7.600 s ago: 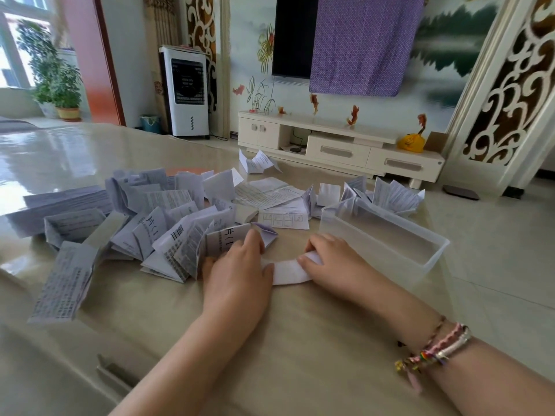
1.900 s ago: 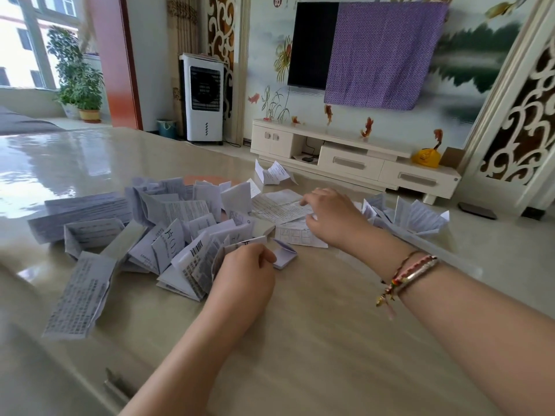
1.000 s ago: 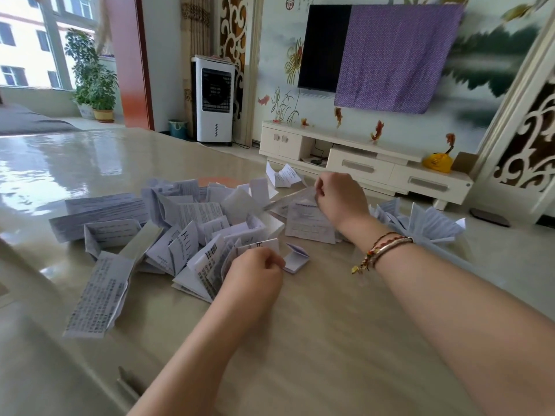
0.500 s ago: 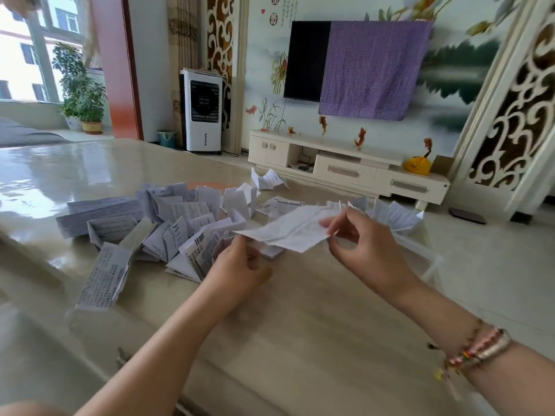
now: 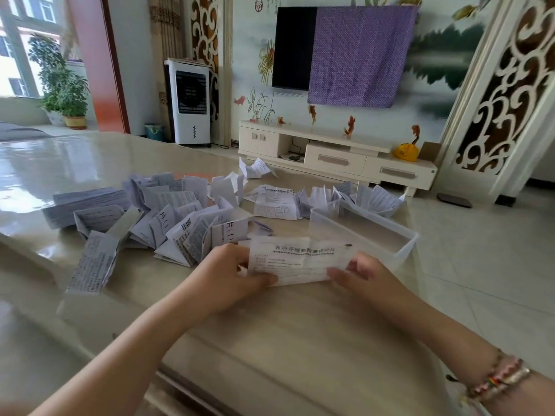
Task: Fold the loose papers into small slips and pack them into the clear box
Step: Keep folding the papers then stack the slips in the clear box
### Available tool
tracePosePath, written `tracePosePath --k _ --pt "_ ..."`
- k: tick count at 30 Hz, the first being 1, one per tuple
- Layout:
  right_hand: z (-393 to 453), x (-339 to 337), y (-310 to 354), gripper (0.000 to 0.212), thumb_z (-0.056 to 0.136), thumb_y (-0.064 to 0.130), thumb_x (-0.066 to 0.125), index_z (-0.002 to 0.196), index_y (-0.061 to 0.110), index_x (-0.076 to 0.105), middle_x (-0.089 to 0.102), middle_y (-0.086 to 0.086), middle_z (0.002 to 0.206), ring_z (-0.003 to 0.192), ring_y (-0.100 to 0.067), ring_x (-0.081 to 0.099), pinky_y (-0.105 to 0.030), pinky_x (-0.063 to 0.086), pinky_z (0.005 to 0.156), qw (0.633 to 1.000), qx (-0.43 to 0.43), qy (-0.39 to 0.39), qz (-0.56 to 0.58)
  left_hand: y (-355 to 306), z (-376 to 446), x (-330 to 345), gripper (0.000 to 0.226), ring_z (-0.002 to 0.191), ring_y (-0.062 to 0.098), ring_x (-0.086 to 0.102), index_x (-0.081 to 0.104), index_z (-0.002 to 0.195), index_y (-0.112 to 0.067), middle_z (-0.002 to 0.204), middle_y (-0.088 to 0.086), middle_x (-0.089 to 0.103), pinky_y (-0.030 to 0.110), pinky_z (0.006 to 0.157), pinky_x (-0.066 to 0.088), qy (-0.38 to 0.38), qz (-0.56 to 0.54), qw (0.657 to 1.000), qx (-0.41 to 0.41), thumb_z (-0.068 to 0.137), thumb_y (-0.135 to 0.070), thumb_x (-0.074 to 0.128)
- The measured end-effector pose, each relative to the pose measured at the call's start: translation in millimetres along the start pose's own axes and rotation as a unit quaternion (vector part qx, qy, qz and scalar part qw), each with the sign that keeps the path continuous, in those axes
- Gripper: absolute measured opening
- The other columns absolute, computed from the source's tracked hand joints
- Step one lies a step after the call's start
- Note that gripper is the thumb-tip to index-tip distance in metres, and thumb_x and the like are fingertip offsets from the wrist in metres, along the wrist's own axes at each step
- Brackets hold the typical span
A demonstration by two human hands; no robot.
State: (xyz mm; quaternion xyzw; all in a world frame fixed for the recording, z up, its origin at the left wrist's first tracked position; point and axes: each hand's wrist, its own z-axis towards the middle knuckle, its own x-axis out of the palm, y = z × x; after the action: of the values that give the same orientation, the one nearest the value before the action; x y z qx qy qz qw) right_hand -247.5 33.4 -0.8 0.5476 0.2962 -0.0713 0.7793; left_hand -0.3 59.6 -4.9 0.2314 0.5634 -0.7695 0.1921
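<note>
I hold a printed white paper [image 5: 295, 259] just above the beige table [image 5: 270, 340], near its front. My left hand [image 5: 228, 274] pinches the paper's left end with thumb on top. My right hand [image 5: 365, 276] pinches its right end. The clear box [image 5: 387, 235] stands just behind the paper, to the right, and its inside looks bare. A heap of loose and partly folded papers [image 5: 168, 217] spreads over the table to the left. More folded slips [image 5: 372, 196] lie behind the box, and a flat sheet [image 5: 274, 202] lies behind the held paper.
The table's right edge runs close past the box, with tiled floor [image 5: 486, 265] beyond. A long folded paper [image 5: 91, 262] lies alone at the left front. A white TV cabinet [image 5: 336, 157] and a covered screen stand against the far wall.
My right hand took a sheet from the far pile and brought it toward me. Both hands now hold it by its ends, low over the table in front of the box.
</note>
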Motion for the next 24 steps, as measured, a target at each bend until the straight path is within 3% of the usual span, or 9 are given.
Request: tracePosePath --k 1,3,7,9,12,14,18,21,24 --pt "0 1 4 0.022 0.095 0.013 0.056 0.077 0.026 0.058 0.063 0.032 0.063 0.063 0.016 0.058 -0.003 0.041 0.061 1.0 0.014 -0.01 0.009 0 0 1 0.017 0.076 -0.007 0.064 0.075 0.094 -0.033 0.088 -0.023 0.072 0.014 0.072 0.05 0.007 -0.001 1.0 -0.002 0.081 -0.024 0.076" --pt "4 3 9 0.021 0.095 0.025 0.053 0.079 0.022 0.065 0.07 0.025 0.075 0.073 0.009 0.064 -0.007 0.045 0.065 0.999 0.032 -0.019 0.035 -1 -1 4 0.013 0.082 -0.004 0.067 0.073 0.095 -0.032 0.091 -0.022 0.072 0.019 0.08 0.053 0.016 -0.03 0.999 -0.016 0.085 -0.024 0.072" --pt "19 11 7 0.049 0.095 0.042 0.051 0.09 -0.004 0.066 0.072 -0.013 0.093 0.089 -0.027 0.068 -0.039 0.052 0.085 0.995 0.083 -0.046 -0.007 -1 2 7 0.02 0.089 0.0 0.068 0.066 0.109 -0.032 0.099 -0.017 0.072 0.027 0.085 0.056 -0.025 -0.073 0.994 -0.076 0.089 -0.026 0.066" --pt "29 14 4 0.04 0.097 0.037 0.051 0.084 0.002 0.067 0.073 -0.006 0.086 0.082 -0.022 0.069 -0.04 0.053 0.082 0.991 0.111 -0.041 -0.059 -1 4 9 0.03 0.086 0.004 0.068 0.056 0.118 -0.027 0.099 -0.009 0.072 0.028 0.079 0.057 -0.069 -0.058 0.99 -0.111 0.09 -0.026 0.065" --pt "39 19 -1 0.032 0.095 0.036 0.053 0.091 0.009 0.07 0.072 -0.004 0.085 0.08 -0.021 0.066 -0.039 0.052 0.075 0.976 0.117 -0.013 -0.185 -1 1 13 0.058 0.085 0.015 0.063 0.028 0.138 -0.029 0.094 -0.004 0.064 0.031 0.07 0.052 -0.085 0.111 0.982 -0.13 0.09 -0.033 0.061" --pt "40 22 -2 0.032 0.093 0.038 0.052 0.089 0.011 0.068 0.07 -0.003 0.082 0.079 -0.021 0.064 -0.037 0.049 0.069 0.957 0.113 -0.01 -0.267 0 -2 16 0.06 0.091 0.021 0.059 0.02 0.142 -0.032 0.095 -0.002 0.058 0.032 0.07 0.045 -0.066 0.212 0.969 -0.113 0.093 -0.037 0.055" --pt "34 30 1 0.034 0.093 0.038 0.046 0.079 0.009 0.055 0.059 -0.004 0.076 0.085 -0.023 0.053 -0.034 0.038 0.066 0.917 0.071 -0.041 -0.39 2 -2 17 0.029 0.103 0.019 0.054 0.046 0.126 -0.034 0.113 -0.005 0.059 0.028 0.08 0.039 -0.042 0.286 0.956 -0.05 0.097 -0.036 0.044" --pt "34 31 -1 0.03 0.094 0.04 0.043 0.081 0.014 0.046 0.054 0.0 0.076 0.087 -0.023 0.049 -0.035 0.036 0.07 0.903 0.051 -0.053 -0.423 4 -3 19 0.028 0.106 0.018 0.05 0.051 0.125 -0.035 0.115 -0.007 0.056 0.027 0.081 0.036 -0.036 0.295 0.954 -0.04 0.098 -0.037 0.041" --pt "33 28 -1 0.027 0.092 0.043 0.049 0.099 0.019 0.038 0.047 0.003 0.097 0.094 -0.019 0.046 -0.033 0.038 0.079 0.895 0.027 -0.069 -0.44 7 -4 18 0.031 0.107 0.018 0.041 0.053 0.127 -0.039 0.112 -0.007 0.045 0.028 0.091 0.035 -0.054 0.329 0.943 -0.018 0.097 -0.039 0.044"
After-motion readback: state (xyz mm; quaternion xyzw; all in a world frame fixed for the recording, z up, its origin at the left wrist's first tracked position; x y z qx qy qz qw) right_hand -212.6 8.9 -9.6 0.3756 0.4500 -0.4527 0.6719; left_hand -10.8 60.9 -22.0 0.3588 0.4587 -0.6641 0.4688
